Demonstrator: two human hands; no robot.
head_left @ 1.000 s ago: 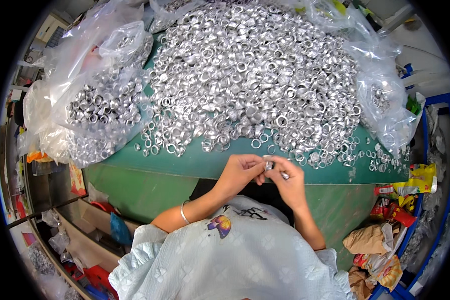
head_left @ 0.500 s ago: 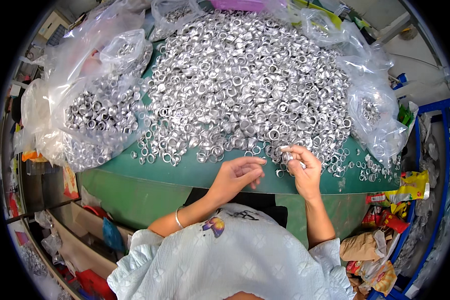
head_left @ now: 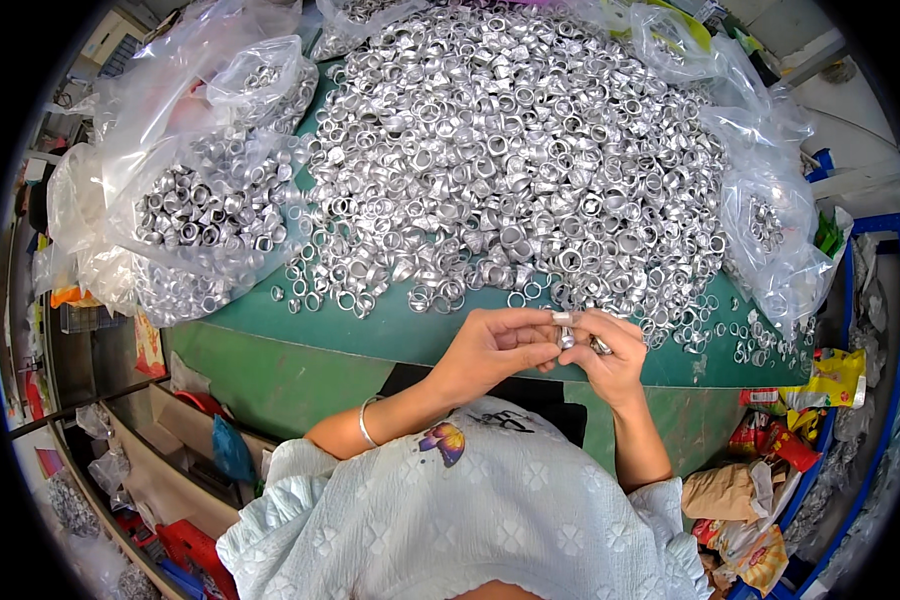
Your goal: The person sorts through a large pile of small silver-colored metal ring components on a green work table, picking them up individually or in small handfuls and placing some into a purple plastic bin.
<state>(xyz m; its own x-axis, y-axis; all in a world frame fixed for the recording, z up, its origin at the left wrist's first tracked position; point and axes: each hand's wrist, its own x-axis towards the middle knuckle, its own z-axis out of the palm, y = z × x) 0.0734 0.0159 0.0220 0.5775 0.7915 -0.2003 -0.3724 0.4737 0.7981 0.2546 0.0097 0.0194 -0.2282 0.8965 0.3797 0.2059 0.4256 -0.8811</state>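
My two hands meet above the near edge of the green table. Between the fingertips of my left hand and my right hand is a small silvery metal ring; both hands are closed on it in a pinch. Another shiny ring sits in the curled fingers of my right hand. Just beyond my hands spreads a big heap of silver metal rings, in mixed sizes.
Clear plastic bags of rings stand left and right of the heap. Loose rings lie near the right table edge. Drawers are at lower left; a blue shelf frame and snack packets are at right.
My left hand has moved right and reached my right hand, closing on the ring there. The view has shifted slightly.
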